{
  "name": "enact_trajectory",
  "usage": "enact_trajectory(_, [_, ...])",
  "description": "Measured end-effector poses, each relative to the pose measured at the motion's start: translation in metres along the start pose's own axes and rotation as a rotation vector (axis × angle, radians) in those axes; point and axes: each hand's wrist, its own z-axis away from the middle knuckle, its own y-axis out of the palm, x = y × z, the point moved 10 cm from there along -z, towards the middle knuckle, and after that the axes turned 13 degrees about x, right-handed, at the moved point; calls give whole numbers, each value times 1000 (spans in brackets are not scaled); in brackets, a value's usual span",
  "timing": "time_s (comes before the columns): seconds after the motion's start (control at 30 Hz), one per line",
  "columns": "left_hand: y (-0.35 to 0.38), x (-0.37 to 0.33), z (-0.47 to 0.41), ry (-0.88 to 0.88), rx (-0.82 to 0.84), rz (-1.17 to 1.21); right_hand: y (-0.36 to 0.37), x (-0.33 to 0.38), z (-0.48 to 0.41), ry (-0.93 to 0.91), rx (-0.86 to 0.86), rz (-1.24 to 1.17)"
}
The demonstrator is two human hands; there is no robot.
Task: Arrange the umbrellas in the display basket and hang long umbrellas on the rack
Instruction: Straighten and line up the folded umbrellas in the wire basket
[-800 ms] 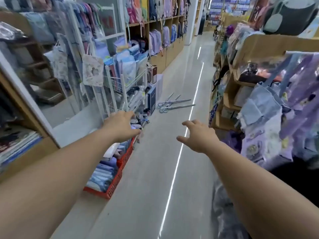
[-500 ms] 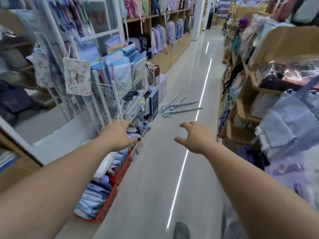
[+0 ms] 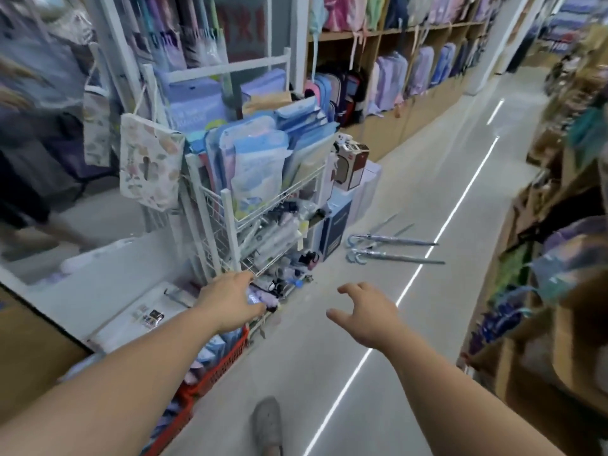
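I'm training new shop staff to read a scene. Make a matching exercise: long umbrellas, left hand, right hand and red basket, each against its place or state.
1 long umbrellas
2 left hand
3 right hand
4 red basket

A empty, fingers spread
B low beneath the left forearm
C lying on the aisle floor
D holds a folded lilac umbrella

Pairs: 1-C, 2-D, 3-A, 4-B

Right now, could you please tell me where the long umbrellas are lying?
In the head view, the long umbrellas lie on the aisle floor right of centre, just past the blue box beside the white wire rack.
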Motion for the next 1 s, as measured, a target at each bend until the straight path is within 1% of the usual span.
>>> enact_trajectory(0.17, [-20, -3, -119, 0, 53, 105, -42, -14, -118, 7, 54, 55])
enact_trajectory(0.3, [-37, -6, -202, -26, 125, 114, -76, -17, -202, -1, 112, 65])
enact_trajectory(0.43, [-52, -3, -270, -93, 168, 133, -103, -21, -280, -42, 149, 78])
enact_trajectory(0.53, [-54, 0, -314, -155, 182, 153, -106, -28, -341, -74, 214, 89])
enact_trajectory(0.67, [-46, 10, -365, -262, 157, 257, -104, -27, -430, -186, 309, 166])
enact_trajectory(0.83, [-25, 19, -410, -480, 72, 376, -98, -19, -539, -392, 401, 317])
enact_trajectory(0.93, [-10, 18, -419, -603, 42, 451, -93, -3, -577, -501, 446, 406])
enact_trajectory(1.0, [-4, 17, -424, -631, 18, 477, -86, 16, -591, -582, 480, 461])
